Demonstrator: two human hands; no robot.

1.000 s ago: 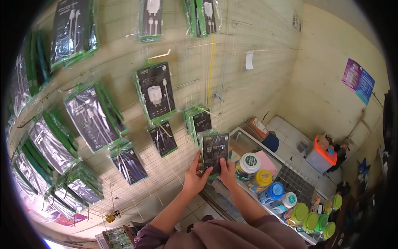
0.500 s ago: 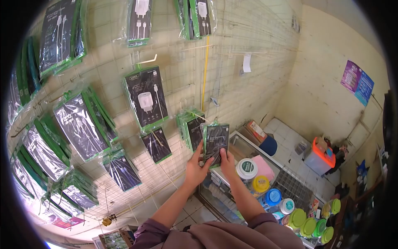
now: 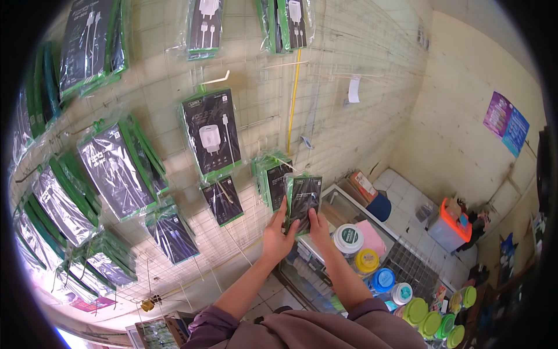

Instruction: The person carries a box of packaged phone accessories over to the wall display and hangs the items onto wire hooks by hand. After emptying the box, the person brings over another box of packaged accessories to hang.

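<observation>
Both hands hold one black and green package (image 3: pixel 304 196) in clear plastic, upright in front of the wire rack. My left hand (image 3: pixel 278 235) grips its left edge and lower front, and my right hand (image 3: pixel 319 228) presses the lower right with the thumb on the front. Just behind and to the left hangs a stack of similar packages (image 3: pixel 274 181) on a hook. Farther left hang a small package (image 3: pixel 222 200) and, above it, a larger charger package (image 3: pixel 210 134).
Packages (image 3: pixel 119 171) hang in rows on the wire rack (image 3: pixel 250 87) at left. Right of my hands, a glass counter (image 3: pixel 343 200) bears jars with coloured lids (image 3: pixel 383 280) and a pink item (image 3: pixel 370 237). A bin with an orange rim (image 3: pixel 449 225) stands beyond it.
The view has shifted slightly. Over the last second the held package has risen a little in the picture, staying in both hands with much the same grip.
</observation>
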